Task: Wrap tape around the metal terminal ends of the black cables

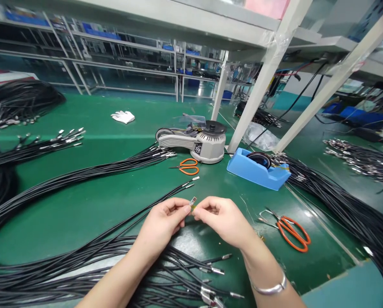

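Note:
Between the thumb and fingers of my left hand (167, 218) is the end of a black cable, its silver metal connector (193, 200) sticking up past the fingertips. My right hand (221, 218) pinches a small piece of yellowish tape (193, 207) against the connector's base, and both sets of fingertips nearly meet there. Most of the tape is hidden by the fingers. Just beyond the hands, two loose cable ends (191, 182) lie on the green table. Beneath my forearms runs a bundle of black cables (185, 256) with silver connectors.
Orange-handled scissors (188, 167) lie in front of a grey tape dispensing machine (209, 143). A second orange-handled pair (294, 233) is at the right, near a blue tape holder (258, 169). More cable bundles (342, 205) flank both sides. A white glove (123, 116) rests farther back; shelf posts (258, 77) rise behind.

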`<action>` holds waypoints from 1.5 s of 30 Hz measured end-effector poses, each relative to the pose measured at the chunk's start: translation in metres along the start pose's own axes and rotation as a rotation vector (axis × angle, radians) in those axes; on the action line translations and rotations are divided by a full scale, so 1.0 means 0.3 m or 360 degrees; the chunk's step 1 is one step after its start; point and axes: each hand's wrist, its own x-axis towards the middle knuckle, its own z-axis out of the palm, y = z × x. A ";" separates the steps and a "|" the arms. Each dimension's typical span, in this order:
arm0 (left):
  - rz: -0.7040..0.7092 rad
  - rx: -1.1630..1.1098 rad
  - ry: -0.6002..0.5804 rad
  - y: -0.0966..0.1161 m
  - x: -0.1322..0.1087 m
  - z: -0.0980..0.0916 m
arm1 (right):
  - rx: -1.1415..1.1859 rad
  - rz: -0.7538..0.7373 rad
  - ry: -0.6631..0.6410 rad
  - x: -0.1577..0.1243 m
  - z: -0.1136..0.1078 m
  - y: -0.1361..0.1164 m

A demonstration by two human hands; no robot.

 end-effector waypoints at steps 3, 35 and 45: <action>0.0090 0.0010 0.0019 -0.002 -0.002 0.005 | -0.0040 -0.0011 0.0006 -0.002 0.002 -0.001; 0.1106 0.0873 0.0274 -0.047 -0.023 0.009 | 0.0186 0.0051 0.0004 0.008 -0.003 0.009; 0.1119 0.0915 0.0215 -0.035 -0.029 0.011 | 0.0126 0.0039 0.0013 0.012 -0.003 0.023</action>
